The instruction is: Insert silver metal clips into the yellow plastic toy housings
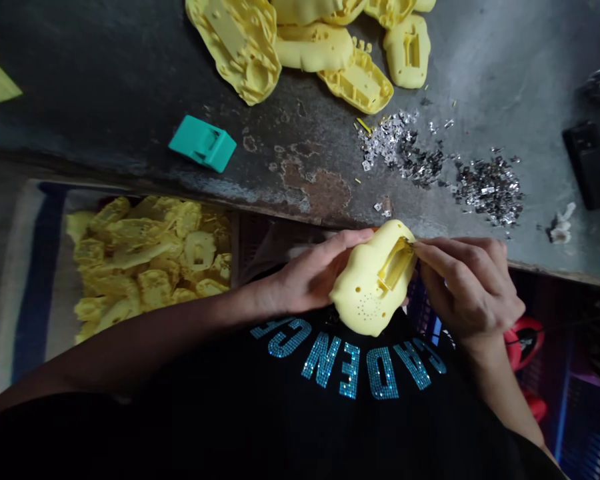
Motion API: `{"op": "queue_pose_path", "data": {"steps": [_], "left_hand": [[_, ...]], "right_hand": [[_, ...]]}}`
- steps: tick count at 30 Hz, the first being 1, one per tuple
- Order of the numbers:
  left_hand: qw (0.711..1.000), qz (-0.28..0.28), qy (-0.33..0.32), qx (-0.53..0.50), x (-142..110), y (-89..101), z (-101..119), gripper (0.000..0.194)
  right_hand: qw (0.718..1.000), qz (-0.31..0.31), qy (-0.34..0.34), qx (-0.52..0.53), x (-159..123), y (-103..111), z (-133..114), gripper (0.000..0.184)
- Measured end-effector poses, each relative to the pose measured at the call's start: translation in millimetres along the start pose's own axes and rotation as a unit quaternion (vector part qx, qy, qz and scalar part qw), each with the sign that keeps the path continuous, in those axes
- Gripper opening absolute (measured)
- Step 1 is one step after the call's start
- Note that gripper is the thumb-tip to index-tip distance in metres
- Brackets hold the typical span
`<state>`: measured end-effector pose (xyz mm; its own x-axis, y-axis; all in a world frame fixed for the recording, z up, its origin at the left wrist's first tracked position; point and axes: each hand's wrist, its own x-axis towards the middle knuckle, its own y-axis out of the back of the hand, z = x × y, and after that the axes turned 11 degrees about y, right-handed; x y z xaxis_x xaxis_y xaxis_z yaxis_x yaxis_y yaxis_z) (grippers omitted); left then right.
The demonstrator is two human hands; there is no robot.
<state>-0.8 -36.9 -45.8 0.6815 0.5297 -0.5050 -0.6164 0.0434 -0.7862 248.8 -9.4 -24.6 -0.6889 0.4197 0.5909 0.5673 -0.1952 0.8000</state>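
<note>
My left hand [313, 270] is closed around a yellow plastic toy shell [367, 293], holding it tilted in front of my chest. The shell has a long battery slot, a few screw holes and a patch of tiny speaker holes. At the slot's upper end, my right hand [467, 280] pinches a small metal contact piece [409, 243] between thumb and fingertips. Most of that piece is hidden by the fingers. On the bench edge beyond lie a pile of small silvery plates [387, 141] and a pile of darker metal contacts [493, 190].
More yellow shells [313, 48] are heaped at the back of the dark bench [105, 87]. A teal plastic block [203, 143] lies near its front edge, and a black object [587, 163] at the right. Below left, a container holds many yellow shells [150, 257].
</note>
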Motion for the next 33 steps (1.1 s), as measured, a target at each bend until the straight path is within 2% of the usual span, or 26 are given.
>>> {"op": "queue_pose_path", "data": {"steps": [4,9,15,23,26,29,33], "left_hand": [[1.0,0.002,-0.004,-0.007,-2,-0.4,-1,0.082],[0.999,-0.027,-0.023,-0.003,-1,-1.0,-2,0.083],[0.999,-0.006,-0.034,-0.017,-1,-1.4,-4,0.081],[0.999,-0.021,-0.029,-0.003,2,0.6,-6,0.07],[0.999,-0.032,-0.037,-0.001,3,3.4,-6,0.07],[0.998,-0.023,-0.052,-0.001,1,1.6,-5,0.075],[0.994,0.058,-0.089,0.023,-2,-2.3,-8,0.077]], "right_hand": [[1.0,-0.015,-0.02,0.009,3,4,-5,0.058],[1.0,-0.016,-0.022,0.013,7,5,-7,0.046],[0.997,0.002,-0.055,0.058,15,7,-3,0.039],[0.999,-0.029,0.021,0.003,20,2,1,0.032],[0.996,-0.013,-0.028,0.081,22,4,4,0.032],[0.969,-0.006,-0.126,0.213,26,8,15,0.029],[0.914,-0.092,-0.182,0.35,34,11,33,0.026]]}}
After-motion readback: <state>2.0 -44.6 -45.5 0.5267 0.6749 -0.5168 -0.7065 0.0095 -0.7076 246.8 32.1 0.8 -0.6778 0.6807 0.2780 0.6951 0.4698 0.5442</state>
